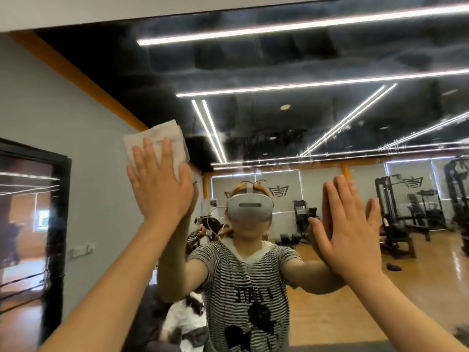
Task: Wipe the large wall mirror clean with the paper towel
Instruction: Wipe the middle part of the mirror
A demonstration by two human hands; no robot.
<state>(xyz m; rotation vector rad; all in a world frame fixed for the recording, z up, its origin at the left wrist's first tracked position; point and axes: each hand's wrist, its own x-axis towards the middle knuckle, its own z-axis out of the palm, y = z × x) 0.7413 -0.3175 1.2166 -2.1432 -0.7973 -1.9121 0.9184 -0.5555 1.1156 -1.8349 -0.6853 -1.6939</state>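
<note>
Paper towel point(154, 141) half-hidden under flat left hand point(160, 189); right hand point(347, 224) fingers straight on mirror point(304, 123)

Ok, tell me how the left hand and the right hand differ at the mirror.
The left hand presses a folded paper towel flat against the mirror; the right hand has nothing under it. The left hand sits higher on the glass than the right hand. Both hands have straight fingers laid against the mirror, and each meets its own reflection.
</note>
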